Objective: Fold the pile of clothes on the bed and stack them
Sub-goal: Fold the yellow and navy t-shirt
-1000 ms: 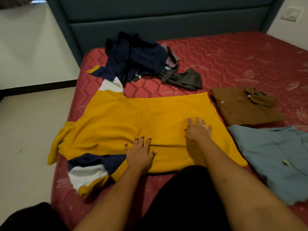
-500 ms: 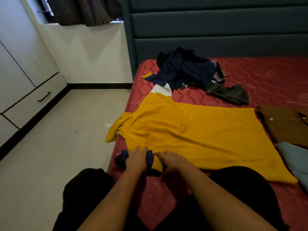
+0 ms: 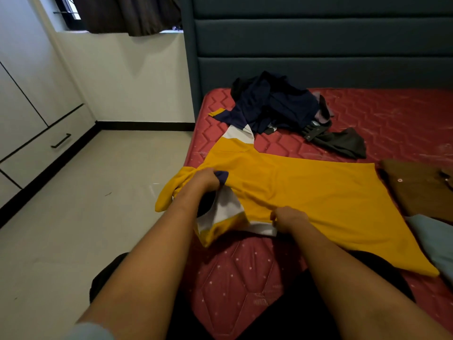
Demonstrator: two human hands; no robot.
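A yellow shirt (image 3: 311,192) with navy and white striped sleeves lies spread across the red mattress (image 3: 392,123). My left hand (image 3: 204,180) grips the navy end of the near sleeve and holds it lifted over the shirt's body. My right hand (image 3: 288,218) pinches the shirt where that sleeve joins it, at the near edge. The far sleeve (image 3: 236,130) lies flat toward the headboard. A pile of dark unfolded clothes (image 3: 277,104) sits behind the shirt.
A folded brown shirt (image 3: 416,187) and a light blue garment (image 3: 436,239) lie at the right edge. A dark grey garment (image 3: 340,141) trails from the pile. The mattress edge drops to a pale floor (image 3: 85,204) on the left, with white drawers (image 3: 36,143) beyond.
Both hands left the shirt's body, took hold of the near sleeve, and my left hand has lifted its end up and over the shirt. The view swung left.
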